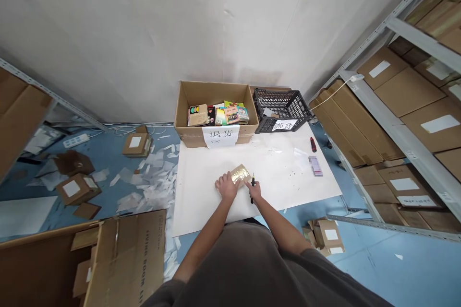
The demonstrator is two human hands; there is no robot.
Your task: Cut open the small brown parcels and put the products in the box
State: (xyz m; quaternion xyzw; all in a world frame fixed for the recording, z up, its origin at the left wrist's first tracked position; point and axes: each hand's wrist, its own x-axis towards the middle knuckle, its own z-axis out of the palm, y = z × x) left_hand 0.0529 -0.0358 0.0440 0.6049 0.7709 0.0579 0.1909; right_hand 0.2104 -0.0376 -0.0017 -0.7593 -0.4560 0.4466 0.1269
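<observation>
A small package (240, 172) with shiny, tape-like tan wrapping lies on the white-covered table (201, 192) in front of me. My left hand (226, 187) grips its left side, fingers over the near-left edge. At the package's right end, my right hand (254, 190) is closed around a slim black cutter knife (253, 181), whose tip points away from me. The fingers of this hand are close to the package's right corner; whether they touch it I cannot tell.
Behind stand a cardboard box (190, 137) of small boxed goods and a black plastic crate (262, 125). A red-and-black tool (313, 144) and a blurred purple item (315, 166) lie right. Paper scraps (154, 192) litter the left floor; a loaded shelf (399, 115) borders the right.
</observation>
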